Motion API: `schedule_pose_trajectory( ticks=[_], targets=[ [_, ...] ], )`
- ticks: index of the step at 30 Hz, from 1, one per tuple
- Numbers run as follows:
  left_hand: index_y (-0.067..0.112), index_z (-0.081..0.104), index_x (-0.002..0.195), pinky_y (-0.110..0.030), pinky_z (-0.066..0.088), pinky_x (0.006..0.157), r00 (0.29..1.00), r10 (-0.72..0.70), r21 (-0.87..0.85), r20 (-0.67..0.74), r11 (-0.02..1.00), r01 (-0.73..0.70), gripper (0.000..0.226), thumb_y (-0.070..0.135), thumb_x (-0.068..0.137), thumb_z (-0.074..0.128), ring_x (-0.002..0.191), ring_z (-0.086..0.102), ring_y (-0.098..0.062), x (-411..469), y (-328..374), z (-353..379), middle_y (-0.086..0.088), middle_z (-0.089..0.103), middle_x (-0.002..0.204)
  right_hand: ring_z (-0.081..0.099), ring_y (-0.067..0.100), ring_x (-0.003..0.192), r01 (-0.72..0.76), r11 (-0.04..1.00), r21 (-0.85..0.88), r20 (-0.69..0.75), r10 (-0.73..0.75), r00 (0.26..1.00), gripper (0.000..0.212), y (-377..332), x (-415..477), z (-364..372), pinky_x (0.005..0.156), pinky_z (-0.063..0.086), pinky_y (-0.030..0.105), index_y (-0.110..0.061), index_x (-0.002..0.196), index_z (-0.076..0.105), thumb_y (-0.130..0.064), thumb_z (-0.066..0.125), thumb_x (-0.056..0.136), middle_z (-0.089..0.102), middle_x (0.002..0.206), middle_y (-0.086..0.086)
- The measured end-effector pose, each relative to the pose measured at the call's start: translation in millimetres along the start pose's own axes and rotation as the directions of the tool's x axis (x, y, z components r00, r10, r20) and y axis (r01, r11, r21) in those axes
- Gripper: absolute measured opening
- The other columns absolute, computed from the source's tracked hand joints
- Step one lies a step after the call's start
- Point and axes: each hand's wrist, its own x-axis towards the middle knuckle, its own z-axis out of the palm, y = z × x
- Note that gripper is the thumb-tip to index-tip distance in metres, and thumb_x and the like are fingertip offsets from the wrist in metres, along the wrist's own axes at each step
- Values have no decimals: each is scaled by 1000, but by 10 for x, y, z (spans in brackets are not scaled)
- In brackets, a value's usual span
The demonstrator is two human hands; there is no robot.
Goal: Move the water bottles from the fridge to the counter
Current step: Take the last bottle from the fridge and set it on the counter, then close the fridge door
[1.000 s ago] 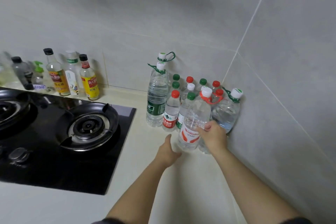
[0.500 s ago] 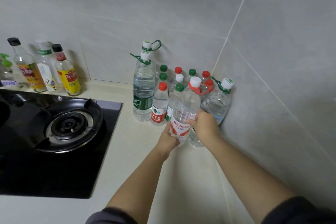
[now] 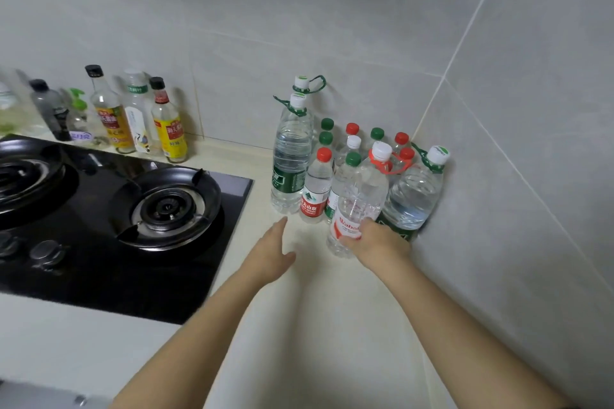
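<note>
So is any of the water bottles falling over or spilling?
No spill shows, and the counter looks dry. One thing stands out: the big bottle with the green handle in the corner tilts, leaning against the wall. The others stand upright, including the red-labelled bottle held by the right hand.

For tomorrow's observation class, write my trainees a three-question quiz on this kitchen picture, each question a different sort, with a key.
1. True or false: the left hand holds a bottle.
2. What cap colour tops the red-labelled bottle in the right hand?
3. The bottles stand: A) on the stove; B) in the counter corner; C) in a sink.

Key: 1 false; 2 white; 3 B.
</note>
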Motion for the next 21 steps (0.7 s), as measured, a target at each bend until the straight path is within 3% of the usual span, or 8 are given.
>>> schedule_pose_trajectory(
  ticks=[4,8,14,21],
  targets=[
    [20,15,155,-33,26,115,986,-56,112,-160,991,74,79,31,92,62,147,20,-18,-630,-456,-511,-2,16,162,52,28,127,207,978,-37,92,-203,975,68,-544,-287,133,96,44,38,-21,140,43,-67,49,90,56,138,4],
    [25,19,154,-38,33,114,934,-116,204,-339,960,193,77,37,91,63,147,23,-18,-1463,-889,-1020,2,17,162,41,30,135,468,883,-25,107,-463,880,79,-1318,-657,248,104,38,43,-28,150,30,-70,49,87,42,150,4],
    [24,17,154,-41,21,120,810,-196,339,-553,835,434,72,42,95,55,150,10,-23,-2950,-1540,-1760,-3,9,163,7,27,153,785,619,-26,109,-779,618,89,-2625,-1518,476,120,17,50,-39,157,8,-75,47,86,11,166,0],
    [25,21,153,-45,14,121,584,-301,250,-754,691,678,71,43,94,55,151,4,-23,-4924,-2231,-2474,-4,9,163,-6,30,153,949,312,-31,171,-934,313,88,-4118,-2958,892,121,9,54,-37,158,3,-71,45,89,-3,167,1]
  ],
)
